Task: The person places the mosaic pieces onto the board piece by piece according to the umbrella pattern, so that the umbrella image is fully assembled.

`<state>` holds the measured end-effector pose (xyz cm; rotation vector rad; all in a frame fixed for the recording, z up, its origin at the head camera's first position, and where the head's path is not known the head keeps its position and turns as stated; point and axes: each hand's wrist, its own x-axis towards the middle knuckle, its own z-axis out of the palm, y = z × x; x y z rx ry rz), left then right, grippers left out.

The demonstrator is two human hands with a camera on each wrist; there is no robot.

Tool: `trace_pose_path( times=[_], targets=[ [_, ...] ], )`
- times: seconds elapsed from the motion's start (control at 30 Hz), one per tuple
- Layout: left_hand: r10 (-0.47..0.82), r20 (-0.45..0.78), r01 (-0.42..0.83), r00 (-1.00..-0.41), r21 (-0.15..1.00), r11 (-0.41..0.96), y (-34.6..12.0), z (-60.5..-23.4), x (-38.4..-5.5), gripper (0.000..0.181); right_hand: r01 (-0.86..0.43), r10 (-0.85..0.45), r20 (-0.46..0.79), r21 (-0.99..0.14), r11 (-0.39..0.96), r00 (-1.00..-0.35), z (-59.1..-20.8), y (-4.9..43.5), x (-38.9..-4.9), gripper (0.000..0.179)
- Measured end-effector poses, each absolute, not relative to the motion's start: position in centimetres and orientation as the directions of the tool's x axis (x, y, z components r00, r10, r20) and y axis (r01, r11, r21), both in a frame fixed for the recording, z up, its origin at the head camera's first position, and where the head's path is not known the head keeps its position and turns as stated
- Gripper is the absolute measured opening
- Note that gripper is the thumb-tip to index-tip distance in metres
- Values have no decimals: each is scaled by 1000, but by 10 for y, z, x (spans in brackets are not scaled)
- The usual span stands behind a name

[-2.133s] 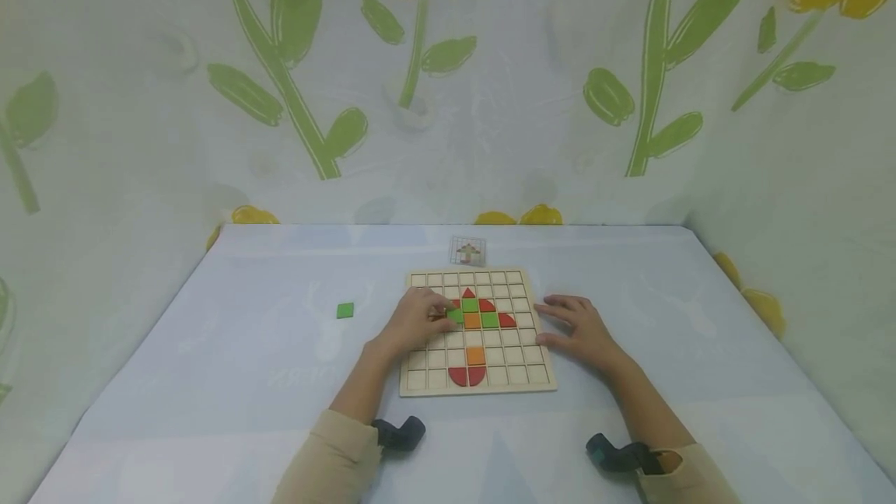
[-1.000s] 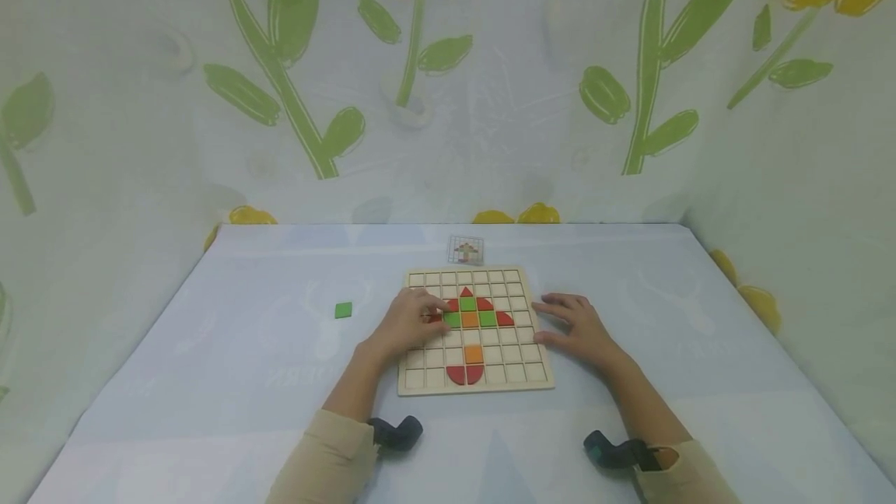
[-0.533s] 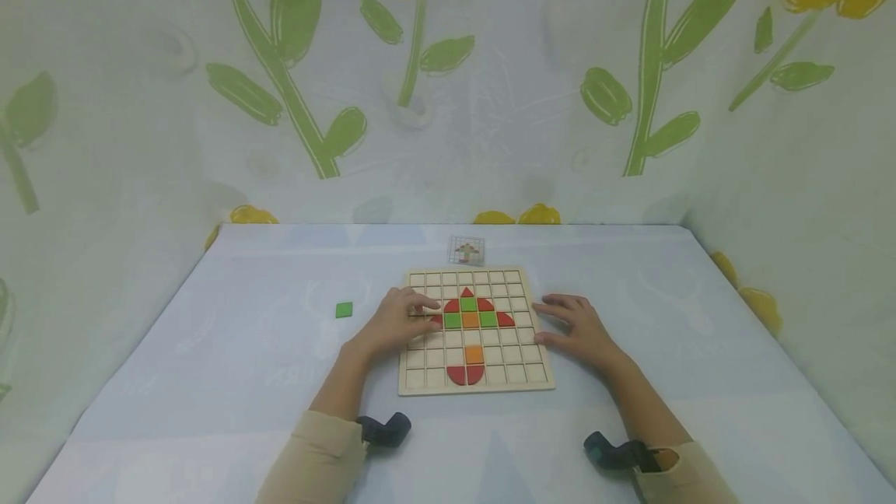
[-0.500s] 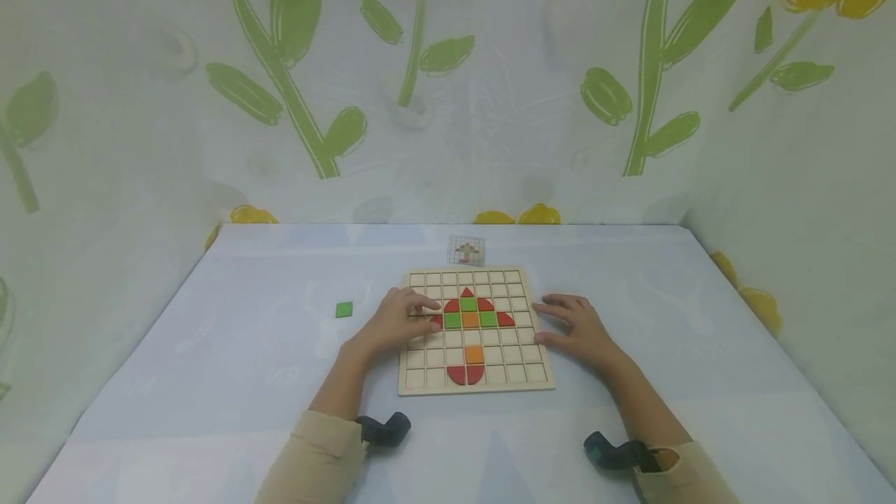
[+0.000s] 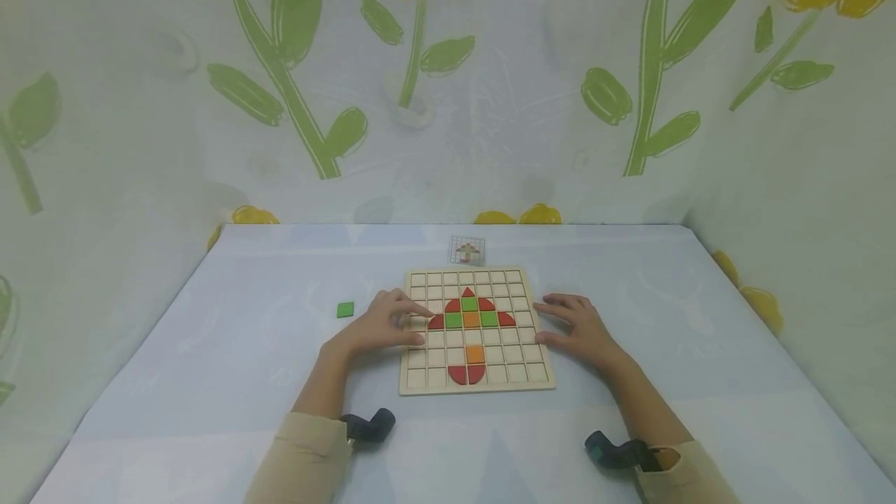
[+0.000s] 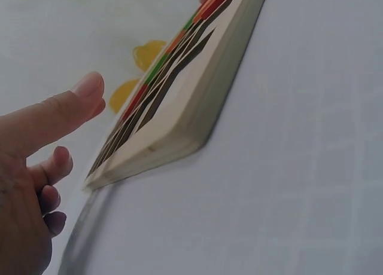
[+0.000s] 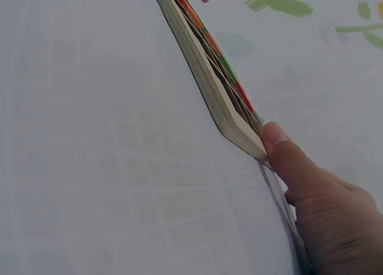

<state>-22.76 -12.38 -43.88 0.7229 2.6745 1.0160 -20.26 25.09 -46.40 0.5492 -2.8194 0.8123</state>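
A wooden grid board [image 5: 514, 354] lies on the table with coloured tiles in its cells. Green squares surround an orange square [image 5: 472, 320] above and at both sides. Red quarter-round tiles [image 5: 506, 320] flank them, and a red triangle [image 5: 467, 292] tops the group. Lower down are another orange square [image 5: 475, 354] and two red quarter-rounds [image 5: 466, 374]. My left hand [image 5: 385, 323] hovers over the board's left edge, index fingertip close to the left red quarter-round [image 5: 436, 322]; nothing is between its fingers. My right hand [image 5: 577, 329] rests its fingertips against the board's right edge.
A loose green square tile [image 5: 345, 309] lies on the table left of the board. Behind the board sits a small pattern card [image 5: 467, 250] with a printed grid figure. A flower-printed cloth [image 5: 518, 99] rises at the back of the table.
My left hand has come off the green tile left of the orange square and drawn back leftward, uncovering the left red quarter-rounds. The right hand stays at the board's edge.
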Motion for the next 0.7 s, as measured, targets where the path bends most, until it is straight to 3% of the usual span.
trace_pose_path(
  times=[0.7],
  targets=[
    [427,-30,308,-904,647,698,-160,-437,-226,45,-379,-295,243,-494,782,-924,-461,250,-201,55]
  ],
)
